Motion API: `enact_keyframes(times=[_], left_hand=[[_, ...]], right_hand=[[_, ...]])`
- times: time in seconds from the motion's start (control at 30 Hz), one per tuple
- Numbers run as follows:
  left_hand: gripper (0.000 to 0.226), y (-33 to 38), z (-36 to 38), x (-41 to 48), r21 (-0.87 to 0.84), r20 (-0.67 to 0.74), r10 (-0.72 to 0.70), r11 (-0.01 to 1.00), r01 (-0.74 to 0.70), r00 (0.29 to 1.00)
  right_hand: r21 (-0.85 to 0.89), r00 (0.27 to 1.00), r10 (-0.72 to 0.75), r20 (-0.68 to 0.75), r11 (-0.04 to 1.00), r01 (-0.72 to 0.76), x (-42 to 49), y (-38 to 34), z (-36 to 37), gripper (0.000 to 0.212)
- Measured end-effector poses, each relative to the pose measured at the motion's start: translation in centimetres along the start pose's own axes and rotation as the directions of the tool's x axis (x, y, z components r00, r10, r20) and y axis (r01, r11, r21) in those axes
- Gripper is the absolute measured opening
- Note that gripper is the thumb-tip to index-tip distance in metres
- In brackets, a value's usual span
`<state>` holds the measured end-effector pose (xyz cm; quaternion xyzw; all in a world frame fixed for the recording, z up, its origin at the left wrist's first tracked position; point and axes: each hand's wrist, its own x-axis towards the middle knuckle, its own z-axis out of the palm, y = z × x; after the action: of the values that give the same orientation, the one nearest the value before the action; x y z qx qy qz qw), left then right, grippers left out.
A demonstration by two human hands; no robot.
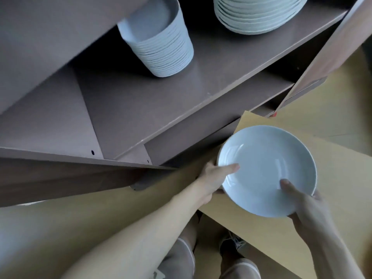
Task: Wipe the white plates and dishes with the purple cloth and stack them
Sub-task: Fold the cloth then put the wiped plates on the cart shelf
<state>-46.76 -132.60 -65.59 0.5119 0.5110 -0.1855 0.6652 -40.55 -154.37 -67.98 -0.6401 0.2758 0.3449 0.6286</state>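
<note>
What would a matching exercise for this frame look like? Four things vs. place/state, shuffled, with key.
Things:
1. deep plate
2. stack of small dishes
3. stack of wide plates
4. left hand

Places/states:
A. on the shelf, to the right
B. thumb lies inside the plate's left rim
C. held off the shelf, right hand gripping its near rim
D. on the shelf, to the left

Pairs: 1-C, 2-D, 3-A, 4-B
</note>
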Motion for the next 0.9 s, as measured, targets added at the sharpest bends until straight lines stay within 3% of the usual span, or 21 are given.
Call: enact_keyframes(times=[0.07, 0.27, 0.4, 0.53, 0.67, 0.8, 0.9], left_hand=[[0.038, -0.4, -1.6, -3.2, -0.078, -0.015, 0.005, 0.997, -0.006, 1.0], [0.06, -0.1, -6.6, -11.4, -0.247, -0.115, 0.051, 0.966, -0.078, 0.992], [0.041, 1.0, -10.3, -14.7, -0.338, -0.195, 0.111, 0.925, -0.174, 0.974], [0.034, 2.5, -13.8, -15.8, -0.446, -0.262, 0.127, 0.863, -0.236, 0.957], [0.03, 3.8, -16.2, -15.1, -0.557, -0.31, 0.073, 0.794, -0.243, 0.948], [0.017, 5.0, -17.5, -13.8, -0.637, -0.332, -0.003, 0.738, -0.222, 0.943], [0.03, 5.8, -17.5, -12.8, -0.719, -0.339, 0.007, 0.643, -0.264, 0.941]], right_hand=[[-0.027, 0.999, -0.016, 0.032, 1.0, 0.017, -2.2, -0.6, 1.0, 0.033], [-0.211, 0.984, -0.107, 0.146, 0.968, 0.136, -8.0, -4.5, 6.3, 0.041], [-0.297, 0.962, -0.122, 0.246, 0.935, 0.195, -10.9, -7.5, 11.4, 0.04], [-0.377, 0.938, -0.119, 0.326, 0.893, 0.244, -12.4, -10.1, 16.7, 0.04], [-0.442, 0.914, -0.124, 0.385, 0.845, 0.301, -11.6, -12.2, 22.0, 0.016], [-0.535, 0.925, -0.088, 0.37, 0.793, 0.29, -9.9, -13.4, 25.8, 0.009], [-0.569, 0.931, -0.101, 0.35, 0.767, 0.297, -8.9, -14.6, 28.3, 0.012]])
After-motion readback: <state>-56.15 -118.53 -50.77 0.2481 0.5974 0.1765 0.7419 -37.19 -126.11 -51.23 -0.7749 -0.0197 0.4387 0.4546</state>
